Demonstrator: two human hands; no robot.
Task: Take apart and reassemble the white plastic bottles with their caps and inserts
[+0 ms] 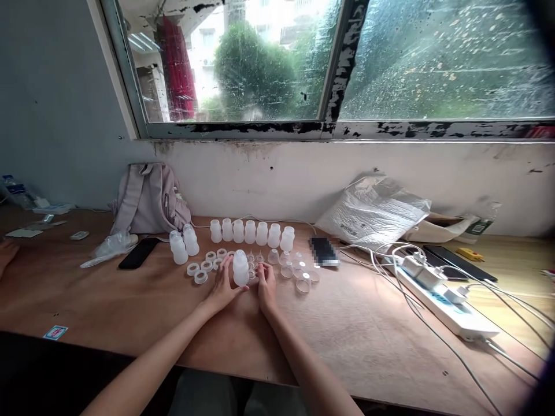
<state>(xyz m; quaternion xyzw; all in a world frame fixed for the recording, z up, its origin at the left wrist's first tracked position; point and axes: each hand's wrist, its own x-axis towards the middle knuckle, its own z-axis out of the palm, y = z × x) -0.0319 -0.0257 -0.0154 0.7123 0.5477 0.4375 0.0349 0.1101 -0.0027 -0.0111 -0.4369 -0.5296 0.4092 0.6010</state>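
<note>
left hand (223,287) wrapped round a bottle (240,269), upright above mid-surface (173,312), rings (200,277) left, caps (303,282) right! right hand (266,284), half curled, sits by the teats (251,266); can't tell if it grips one. looks like bottle handling here, and the next move calls for a steady left hold, light right touch.

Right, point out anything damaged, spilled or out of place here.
The window frame looks damaged: its paint is peeling in ragged, dark patches. The wall beneath is stained close under the frame. Nothing looks spilled or tipped among the white bottles.
</note>
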